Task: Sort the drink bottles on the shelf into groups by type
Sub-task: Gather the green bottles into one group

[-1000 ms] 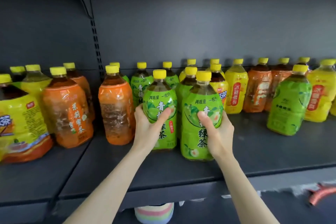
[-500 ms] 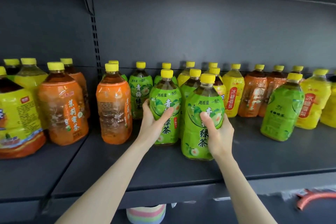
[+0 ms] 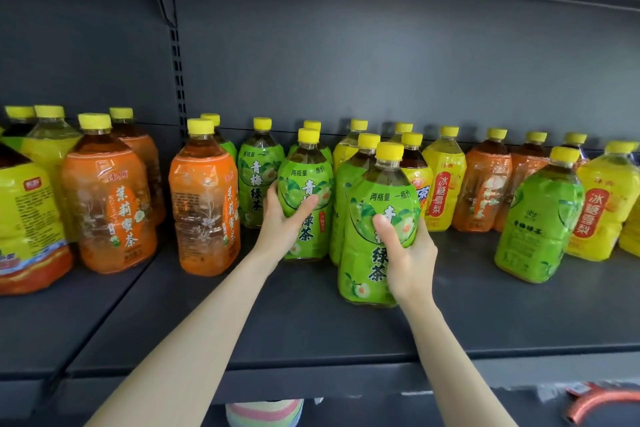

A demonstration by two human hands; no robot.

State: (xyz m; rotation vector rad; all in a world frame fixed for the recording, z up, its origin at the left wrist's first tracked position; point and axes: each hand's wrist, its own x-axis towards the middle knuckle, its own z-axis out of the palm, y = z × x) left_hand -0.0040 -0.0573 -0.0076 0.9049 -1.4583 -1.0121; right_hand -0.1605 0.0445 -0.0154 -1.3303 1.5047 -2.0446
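Now, near the front edge of the shelf my right hand curls round one green tea bottle, while my left hand, gripping a second bottle, has pushed it back beside the rear green bottle, so I think the green group is growing.

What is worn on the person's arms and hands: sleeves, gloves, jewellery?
Nothing worn shows. The left hand and right hand are bare: no gloves, no rings seen. The left forearm and right forearm are bare to the frame edge, with no sleeve, watch or bracelet.
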